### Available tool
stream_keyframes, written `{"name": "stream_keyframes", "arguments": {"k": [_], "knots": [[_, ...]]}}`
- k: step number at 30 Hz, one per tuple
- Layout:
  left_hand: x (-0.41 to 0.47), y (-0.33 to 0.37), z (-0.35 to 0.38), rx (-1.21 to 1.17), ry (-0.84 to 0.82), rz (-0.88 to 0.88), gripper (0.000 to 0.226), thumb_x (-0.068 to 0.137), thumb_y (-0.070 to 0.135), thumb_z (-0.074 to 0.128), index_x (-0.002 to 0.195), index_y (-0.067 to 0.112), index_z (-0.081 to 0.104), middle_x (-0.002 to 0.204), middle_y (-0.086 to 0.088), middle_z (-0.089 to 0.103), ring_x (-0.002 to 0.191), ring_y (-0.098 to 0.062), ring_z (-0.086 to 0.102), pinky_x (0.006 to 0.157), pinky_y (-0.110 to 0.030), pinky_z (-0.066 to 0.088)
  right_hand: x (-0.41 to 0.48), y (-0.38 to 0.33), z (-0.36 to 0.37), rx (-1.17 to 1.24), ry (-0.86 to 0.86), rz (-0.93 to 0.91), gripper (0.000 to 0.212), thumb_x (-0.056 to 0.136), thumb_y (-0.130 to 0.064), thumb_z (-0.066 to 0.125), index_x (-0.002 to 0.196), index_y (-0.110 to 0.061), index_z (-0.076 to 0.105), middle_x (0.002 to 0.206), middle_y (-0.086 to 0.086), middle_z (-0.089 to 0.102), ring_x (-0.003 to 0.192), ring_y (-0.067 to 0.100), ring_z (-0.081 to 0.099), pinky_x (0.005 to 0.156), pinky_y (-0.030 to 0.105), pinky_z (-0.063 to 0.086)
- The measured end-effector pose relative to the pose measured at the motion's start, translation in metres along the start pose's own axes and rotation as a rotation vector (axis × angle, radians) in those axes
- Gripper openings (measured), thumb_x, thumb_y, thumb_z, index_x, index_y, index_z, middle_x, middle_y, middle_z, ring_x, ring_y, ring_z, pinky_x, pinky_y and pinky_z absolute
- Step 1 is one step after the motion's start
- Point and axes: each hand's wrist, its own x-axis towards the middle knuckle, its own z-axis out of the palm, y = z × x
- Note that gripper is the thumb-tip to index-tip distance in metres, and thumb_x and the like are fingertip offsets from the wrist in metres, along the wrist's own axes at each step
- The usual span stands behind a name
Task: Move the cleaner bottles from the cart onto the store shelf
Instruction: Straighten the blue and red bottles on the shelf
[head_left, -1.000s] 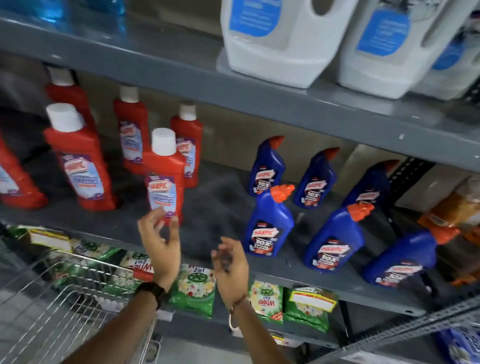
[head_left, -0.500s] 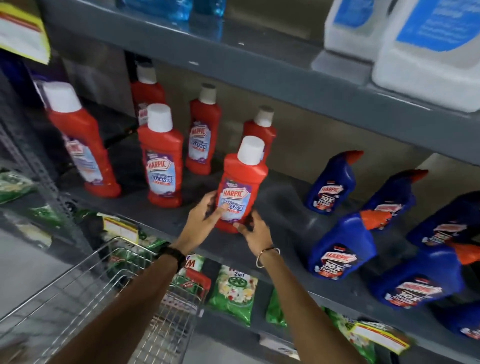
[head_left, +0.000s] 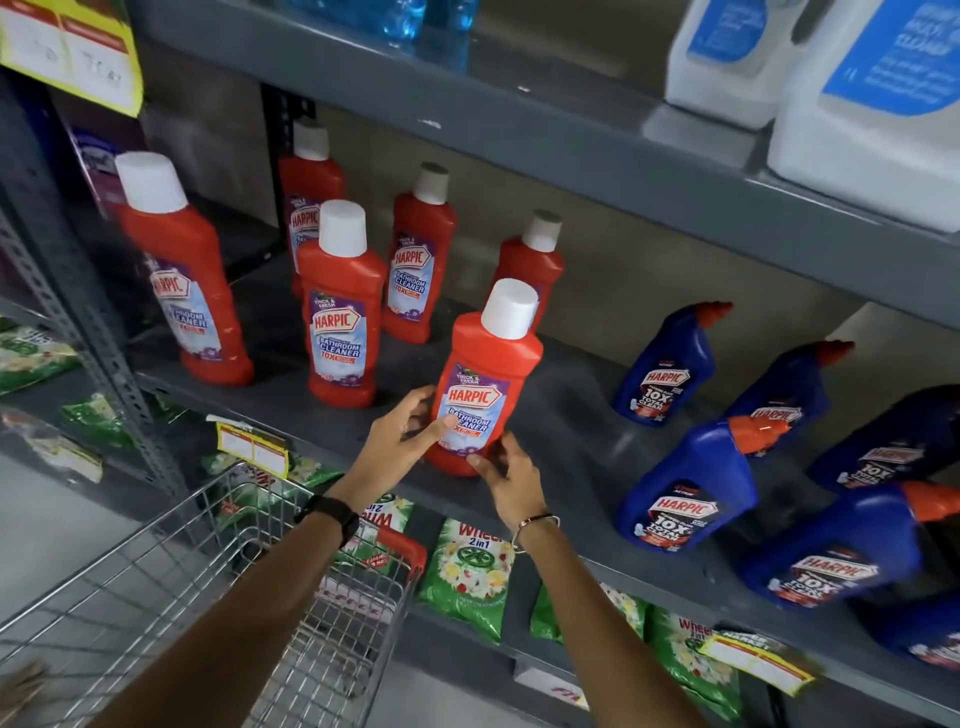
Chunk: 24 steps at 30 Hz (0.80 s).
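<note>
A red cleaner bottle (head_left: 485, 374) with a white cap stands near the front edge of the grey middle shelf (head_left: 571, 421). My left hand (head_left: 402, 439) wraps its lower left side, thumb on the label. My right hand (head_left: 511, 478) touches its base from the right with the fingertips. Several more red bottles (head_left: 340, 317) stand to the left and behind it. Blue cleaner bottles (head_left: 685, 488) with orange caps fill the right part of the same shelf. The wire cart (head_left: 208, 587) sits at the lower left; I see no bottles in the part that shows.
The upper shelf (head_left: 571, 135) holds large white jugs (head_left: 872, 98) and blue bottles just above the red caps. Green detergent packets (head_left: 470, 571) lie on the lower shelf. A slotted metal upright (head_left: 78, 312) stands at the left, with yellow price tags (head_left: 252, 449) on the shelf edges.
A second ago both hands hung empty below the shelf edge. They then rose to the front red bottle, and the view swung right. Since half a second ago they have hardly moved.
</note>
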Motion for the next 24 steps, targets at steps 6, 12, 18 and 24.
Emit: {"name": "stream_keyframes", "arguments": {"k": [6, 12, 18, 24], "knots": [[-0.001, 0.003, 0.004, 0.043, 0.038, 0.007, 0.050, 0.076, 0.045, 0.060, 0.120, 0.026, 0.048, 0.108, 0.008, 0.065, 0.097, 0.006, 0.062, 0.080, -0.010, 0.052, -0.001, 0.000, 0.002, 0.021, -0.005, 0.033, 0.044, 0.086, -0.016, 0.060, 0.127, -0.008, 0.045, 0.127, 0.015, 0.059, 0.115, 0.028, 0.055, 0.102, 0.047, 0.044], [-0.019, -0.004, 0.007, -0.040, 0.329, 0.086, 0.037, 0.087, 0.025, 0.057, 0.123, 0.024, 0.047, 0.120, 0.004, 0.059, 0.110, -0.003, 0.056, 0.085, -0.011, 0.047, -0.014, 0.002, 0.008, 0.122, 0.193, 0.114, 0.051, 0.079, -0.011, 0.069, 0.124, -0.008, 0.044, 0.124, 0.011, 0.057, 0.113, 0.024, 0.055, 0.100, 0.043, 0.045], [-0.011, -0.015, -0.056, -0.139, 0.773, 0.150, 0.032, 0.090, 0.015, 0.055, 0.120, 0.013, 0.045, 0.128, -0.018, 0.052, 0.113, -0.021, 0.053, 0.083, -0.006, 0.045, -0.063, -0.015, 0.054, 0.028, 0.348, -0.169, 0.032, 0.080, -0.004, 0.059, 0.095, -0.032, 0.056, 0.092, -0.003, 0.066, 0.083, 0.013, 0.064, 0.069, 0.034, 0.056], [0.024, -0.027, -0.104, -0.109, 0.514, -0.015, 0.038, 0.089, 0.026, 0.056, 0.125, 0.028, 0.045, 0.121, 0.000, 0.055, 0.110, -0.009, 0.053, 0.089, -0.017, 0.041, 0.010, -0.067, 0.104, 0.154, -0.047, -0.085, 0.052, 0.083, -0.009, 0.062, 0.129, -0.011, 0.038, 0.128, 0.012, 0.053, 0.111, 0.019, 0.054, 0.096, 0.033, 0.046]]}}
